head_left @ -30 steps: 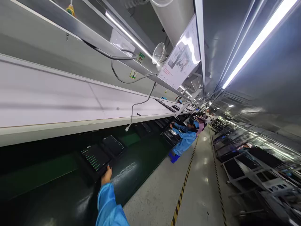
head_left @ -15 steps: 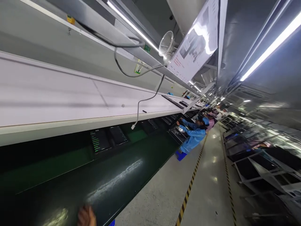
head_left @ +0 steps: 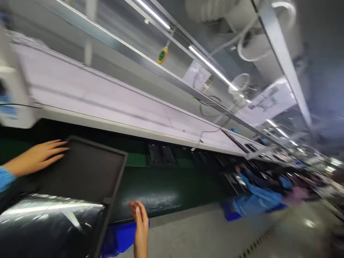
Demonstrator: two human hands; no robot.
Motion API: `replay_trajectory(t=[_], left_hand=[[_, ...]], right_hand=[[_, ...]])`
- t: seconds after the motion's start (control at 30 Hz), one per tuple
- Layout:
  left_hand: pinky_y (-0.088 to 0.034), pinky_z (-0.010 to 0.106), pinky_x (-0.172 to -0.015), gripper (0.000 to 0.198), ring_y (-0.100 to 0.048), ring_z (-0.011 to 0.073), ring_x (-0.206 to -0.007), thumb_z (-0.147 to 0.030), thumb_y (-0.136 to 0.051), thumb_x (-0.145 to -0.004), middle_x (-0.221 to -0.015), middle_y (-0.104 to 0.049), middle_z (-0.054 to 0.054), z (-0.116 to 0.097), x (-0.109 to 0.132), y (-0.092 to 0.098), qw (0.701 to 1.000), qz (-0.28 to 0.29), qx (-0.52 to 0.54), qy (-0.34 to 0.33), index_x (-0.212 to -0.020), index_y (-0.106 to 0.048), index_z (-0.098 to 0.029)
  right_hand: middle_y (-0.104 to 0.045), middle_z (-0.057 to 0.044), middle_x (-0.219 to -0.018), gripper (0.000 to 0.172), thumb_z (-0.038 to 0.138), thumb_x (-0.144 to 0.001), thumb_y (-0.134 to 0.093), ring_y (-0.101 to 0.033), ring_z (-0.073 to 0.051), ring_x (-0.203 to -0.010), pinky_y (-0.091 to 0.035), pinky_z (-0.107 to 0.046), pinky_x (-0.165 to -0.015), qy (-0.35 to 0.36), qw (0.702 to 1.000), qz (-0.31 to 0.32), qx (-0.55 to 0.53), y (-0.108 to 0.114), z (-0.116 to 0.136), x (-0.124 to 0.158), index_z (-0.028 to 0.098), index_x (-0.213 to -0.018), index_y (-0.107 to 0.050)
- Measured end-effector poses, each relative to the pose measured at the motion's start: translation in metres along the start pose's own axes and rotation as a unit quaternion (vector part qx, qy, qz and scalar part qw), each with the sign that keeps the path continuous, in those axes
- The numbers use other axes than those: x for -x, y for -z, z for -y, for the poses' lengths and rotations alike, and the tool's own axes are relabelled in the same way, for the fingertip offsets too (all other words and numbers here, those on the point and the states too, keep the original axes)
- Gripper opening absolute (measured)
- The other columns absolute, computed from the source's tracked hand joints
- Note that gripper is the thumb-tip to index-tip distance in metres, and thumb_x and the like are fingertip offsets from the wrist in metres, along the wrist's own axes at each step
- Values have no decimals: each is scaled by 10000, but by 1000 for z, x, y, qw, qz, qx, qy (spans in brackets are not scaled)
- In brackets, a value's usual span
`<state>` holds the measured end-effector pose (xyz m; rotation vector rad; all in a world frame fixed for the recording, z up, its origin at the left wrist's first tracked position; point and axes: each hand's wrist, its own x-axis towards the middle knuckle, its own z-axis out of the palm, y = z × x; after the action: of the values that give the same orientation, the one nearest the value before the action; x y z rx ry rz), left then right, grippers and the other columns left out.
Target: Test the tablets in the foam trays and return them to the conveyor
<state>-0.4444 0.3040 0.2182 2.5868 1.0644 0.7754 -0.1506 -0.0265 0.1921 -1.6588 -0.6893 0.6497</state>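
A large dark tray (head_left: pixel 88 166) with a raised rim lies at the lower left, on the green work surface (head_left: pixel 142 184). Its lower part holds a glossy black panel (head_left: pixel 48 225) that reflects the lights. My left hand (head_left: pixel 40 157), in a blue sleeve, stretches its fingers over the tray's far left area; whether it touches is unclear. Just right of the tray, by the near edge of the green surface, my right hand (head_left: pixel 140 222) is raised with fingers loosely bent and nothing visible in it.
Black trays (head_left: pixel 161 154) stand along the back of the green surface, under a long white shelf (head_left: pixel 120 107). A blue bin (head_left: pixel 125 236) sits below the near edge. Farther right, a person in blue (head_left: pixel 258 193) works at the line. A cable (head_left: pixel 201 138) hangs over the shelf.
The view has swung left, bringing the dark tray, glossy panel and my left hand into sight. My right hand shows higher and farther right in the picture.
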Motion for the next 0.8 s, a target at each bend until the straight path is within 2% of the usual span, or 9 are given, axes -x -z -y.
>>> replay_trajectory(t=[0.07,0.13,0.23,0.3,0.4,0.47,0.57,0.67,0.8], left_hand=[[-390,493,-1152,733,-536,293,-1337,-673,-239,-977,-1336,-657,93,25,20,12,998,63,4,11,-1202,-685,-136],[-341,476,-1185,756,-494,301,-1382,-645,-215,-957,-1397,-627,108,34,12,8,993,112,10,24,-1270,-663,-123],[-320,540,-1178,654,-478,316,-1393,-552,-298,-942,-1440,-584,157,31,-14,-7,991,121,12,47,-1323,-631,-137],[-289,557,-1186,597,-436,317,-1423,-489,-321,-946,-1470,-553,165,27,-20,-13,991,125,18,52,-1331,-622,-146],[-253,549,-1202,541,-445,301,-1416,-448,-344,-956,-1478,-548,150,22,2,-10,988,141,33,47,-1325,-627,-171],[-214,543,-1222,503,-496,276,-1375,-463,-347,-975,-1449,-583,114,19,34,-1,986,156,49,33,-1283,-658,-216],[-187,527,-1243,482,-532,245,-1344,-524,-340,-1008,-1385,-641,54,14,95,16,982,166,91,5,-1134,-733,-277],[-244,512,-1235,432,-494,255,-1387,-539,-402,-1001,-1430,-611,26,9,144,30,987,133,89,-12,-1076,-760,-310],[-288,583,-1199,433,-498,314,-1377,-484,-385,-1000,-1430,-606,67,2,164,39,997,71,17,-15,-1115,-749,-279]], right_hand=[[-757,-49,-1189,477,700,-886,-558,-685,-295,-1184,-531,-436,-1046,25,999,13,37,-29,21,9,326,-1109,-754],[-704,-75,-1300,411,573,-952,-534,-630,-283,-1266,-476,-442,-1117,91,990,56,97,-59,46,28,298,-1181,-737],[-607,-81,-1444,333,397,-981,-534,-501,-291,-1408,-416,-492,-1171,162,954,160,193,-95,72,60,286,-1240,-712],[-544,-66,-1513,352,307,-952,-583,-395,-317,-1482,-360,-559,-1198,170,927,217,253,-109,75,75,293,-1289,-685],[-469,-53,-1571,517,254,-911,-636,-331,-353,-1510,-274,-646,-1215,160,901,255,312,-110,62,92,316,-1421,-581],[-442,-47,-1587,557,265,-921,-626,-321,-356,-1513,-237,-672,-1219,154,898,249,329,-100,49,102,336,-1465,-527],[-468,-62,-1570,463,302,-956,-585,-344,-367,-1501,-225,-716,-1200,153,907,201,336,-83,30,117,337,-1418,-579],[-500,-109,-1542,401,312,-978,-549,-378,-385,-1481,-257,-748,-1166,156,920,135,332,-73,17,133,300,-1373,-617],[-399,-138,-1605,452,294,-989,-506,-340,-363,-1504,-334,-670,-1171,142,925,114,334,-69,19,144,248,-1436,-545]])
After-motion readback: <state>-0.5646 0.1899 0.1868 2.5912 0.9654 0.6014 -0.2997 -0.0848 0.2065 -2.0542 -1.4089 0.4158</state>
